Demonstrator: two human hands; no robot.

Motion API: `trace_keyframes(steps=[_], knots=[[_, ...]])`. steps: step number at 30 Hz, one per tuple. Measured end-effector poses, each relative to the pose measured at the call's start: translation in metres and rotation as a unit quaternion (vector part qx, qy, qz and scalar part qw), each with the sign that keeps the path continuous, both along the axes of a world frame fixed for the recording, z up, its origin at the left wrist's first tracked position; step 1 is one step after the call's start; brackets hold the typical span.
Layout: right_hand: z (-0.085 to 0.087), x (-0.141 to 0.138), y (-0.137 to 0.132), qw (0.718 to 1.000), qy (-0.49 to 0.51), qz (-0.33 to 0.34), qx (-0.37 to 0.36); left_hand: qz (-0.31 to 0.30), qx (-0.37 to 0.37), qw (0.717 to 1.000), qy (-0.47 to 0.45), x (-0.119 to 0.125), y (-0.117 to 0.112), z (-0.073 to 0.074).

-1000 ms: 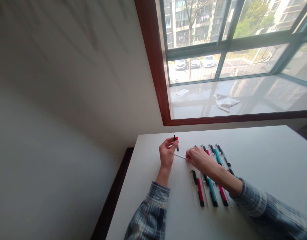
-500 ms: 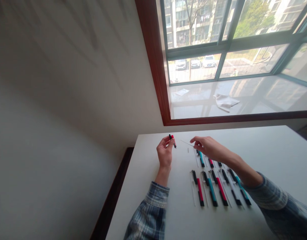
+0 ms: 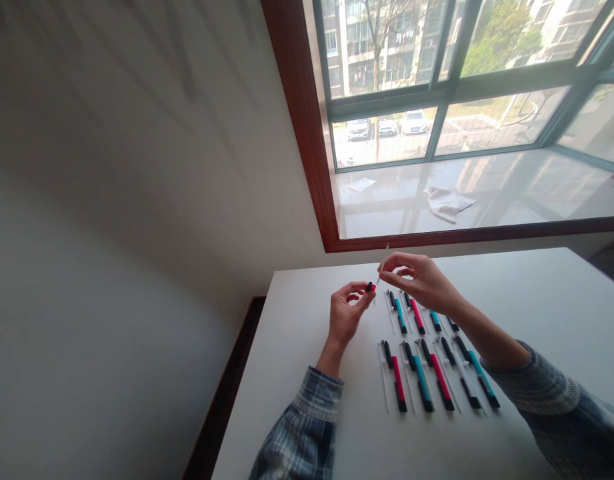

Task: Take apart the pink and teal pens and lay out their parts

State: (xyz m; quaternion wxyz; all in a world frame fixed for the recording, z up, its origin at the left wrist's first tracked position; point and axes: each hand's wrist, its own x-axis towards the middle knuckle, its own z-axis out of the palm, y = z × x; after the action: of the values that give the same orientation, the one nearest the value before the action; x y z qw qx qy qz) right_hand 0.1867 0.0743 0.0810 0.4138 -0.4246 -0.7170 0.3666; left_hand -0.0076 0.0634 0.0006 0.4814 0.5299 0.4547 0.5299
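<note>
My left hand (image 3: 347,315) is raised over the white table (image 3: 511,300) and pinches a short red and black pen barrel (image 3: 370,287). My right hand (image 3: 421,280) pinches a thin clear pen refill (image 3: 383,259), held upright with its lower end right at the barrel's tip. Just right of my hands lie two rows of pens. The far row (image 3: 419,315) and the near row (image 3: 437,377) mix teal, red and black pens, each beside a thin refill.
The table stands in a corner against a grey wall, under a wide window with a red-brown frame (image 3: 307,133). A white cloth (image 3: 447,202) and a paper (image 3: 361,185) lie on the glossy sill. The floor drops away left of the table.
My right hand lifted the refill from the table and brought it up to the barrel. My left hand moved right and turned the barrel toward it.
</note>
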Motion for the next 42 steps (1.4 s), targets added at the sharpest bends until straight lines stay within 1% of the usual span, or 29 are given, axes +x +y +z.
trace_keyframes(steps=[5,15,21,23,25,28,31,33,36,42], knots=[[0.002,-0.003,0.000,1.000,-0.022,0.005,-0.006,-0.017,0.014,1.000,0.009,0.000,-0.002,0.003],[0.000,0.000,0.000,0.999,-0.044,-0.004,-0.001,-0.011,0.004,1.000,-0.006,0.001,-0.002,0.004],[-0.006,-0.001,0.002,0.998,-0.057,0.002,-0.008,-0.017,0.005,1.000,-0.011,0.001,-0.001,0.001],[-0.010,0.000,0.004,0.998,-0.066,0.010,-0.008,-0.015,-0.001,1.000,-0.024,0.002,0.000,0.001],[-0.015,0.002,0.005,0.996,-0.087,0.000,0.004,-0.006,-0.007,0.999,-0.044,0.002,-0.001,0.003],[-0.025,0.007,0.007,0.982,-0.174,-0.032,0.069,0.014,-0.011,0.997,-0.082,0.005,-0.001,0.008],[-0.037,0.009,0.008,0.952,-0.279,-0.015,0.127,0.031,-0.012,0.993,-0.111,0.008,-0.003,0.015],[-0.044,0.010,0.008,0.936,-0.324,0.006,0.136,0.039,-0.013,0.992,-0.119,0.011,-0.004,0.019],[-0.051,0.008,0.009,0.925,-0.354,0.026,0.139,0.040,-0.014,0.992,-0.122,0.013,-0.004,0.023],[-0.051,0.004,0.010,0.912,-0.379,0.059,0.144,0.043,-0.009,0.993,-0.112,0.013,-0.004,0.030]])
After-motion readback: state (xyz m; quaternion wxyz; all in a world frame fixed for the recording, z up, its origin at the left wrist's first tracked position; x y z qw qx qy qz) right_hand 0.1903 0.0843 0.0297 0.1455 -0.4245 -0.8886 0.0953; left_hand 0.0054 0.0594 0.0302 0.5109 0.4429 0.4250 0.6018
